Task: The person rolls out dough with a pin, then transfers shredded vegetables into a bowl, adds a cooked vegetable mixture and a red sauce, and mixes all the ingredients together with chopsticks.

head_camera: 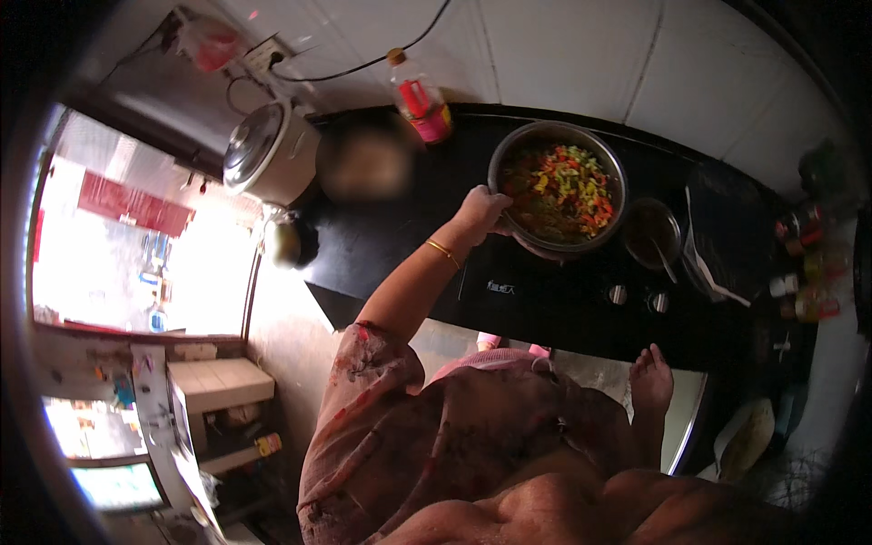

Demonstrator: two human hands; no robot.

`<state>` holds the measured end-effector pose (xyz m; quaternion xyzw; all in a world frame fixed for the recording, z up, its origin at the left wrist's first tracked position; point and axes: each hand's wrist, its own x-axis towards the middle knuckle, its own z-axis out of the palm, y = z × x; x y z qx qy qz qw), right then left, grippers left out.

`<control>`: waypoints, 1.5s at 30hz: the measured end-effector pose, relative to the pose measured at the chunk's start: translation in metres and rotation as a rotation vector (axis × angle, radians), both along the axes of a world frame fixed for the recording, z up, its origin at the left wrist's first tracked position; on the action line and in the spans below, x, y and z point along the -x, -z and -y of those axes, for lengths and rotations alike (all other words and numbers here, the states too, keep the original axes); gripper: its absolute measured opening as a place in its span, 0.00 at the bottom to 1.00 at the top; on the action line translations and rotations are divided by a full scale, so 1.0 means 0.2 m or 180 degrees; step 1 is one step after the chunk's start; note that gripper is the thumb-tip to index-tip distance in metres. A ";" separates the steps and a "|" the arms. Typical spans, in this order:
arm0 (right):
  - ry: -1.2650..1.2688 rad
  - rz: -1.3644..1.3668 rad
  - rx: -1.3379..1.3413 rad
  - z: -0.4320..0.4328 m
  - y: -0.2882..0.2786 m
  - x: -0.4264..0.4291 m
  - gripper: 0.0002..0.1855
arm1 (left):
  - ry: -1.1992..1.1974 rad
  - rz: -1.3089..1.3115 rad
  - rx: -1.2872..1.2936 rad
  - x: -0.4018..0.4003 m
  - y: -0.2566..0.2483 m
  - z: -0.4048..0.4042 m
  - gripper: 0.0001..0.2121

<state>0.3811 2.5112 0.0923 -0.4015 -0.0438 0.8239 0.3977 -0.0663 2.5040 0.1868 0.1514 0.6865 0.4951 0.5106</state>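
My left hand (482, 212), with a gold-coloured bracelet at the wrist, grips the left rim of a round metal bowl (620, 178). Chopped vegetables (572, 187) in orange, green and yellow fill much of the bowl. The bowl is over a black glass cooktop (538, 310); I cannot tell whether its base touches the surface. My right hand (652, 381) hangs by the cooktop's front edge, holding nothing, fingers loosely extended. Just right of the metal bowl sits a smaller bowl (644, 228) of dark contents with a spoon (664, 260) in it.
A lidded white electric cooker (289, 160) stands at the left, and a plastic bottle (421, 99) is by the tiled wall. Two control knobs (618, 294) face the front. Seasoning jars (811, 272) line the right side. Beside the cooker, one round patch is blurred.
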 end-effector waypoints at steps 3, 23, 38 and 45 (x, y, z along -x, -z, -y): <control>-0.0387 0.0127 -0.0355 -0.04 -0.04 0.07 0.17 | 0.0215 -0.0080 -0.0250 -0.05 0.00 0.13 0.20; -0.1775 0.0129 -0.0599 0.73 -0.26 1.00 0.14 | -0.1836 0.0028 0.0693 -0.23 0.64 2.85 0.15; -0.4572 0.0041 -0.0850 1.95 -0.24 2.28 0.14 | -0.5728 0.1443 0.1581 -1.80 1.34 4.41 0.10; -0.5571 -0.0131 -0.0652 2.46 -0.14 2.73 0.14 | -0.6649 0.2879 0.0884 -2.16 1.38 4.13 0.10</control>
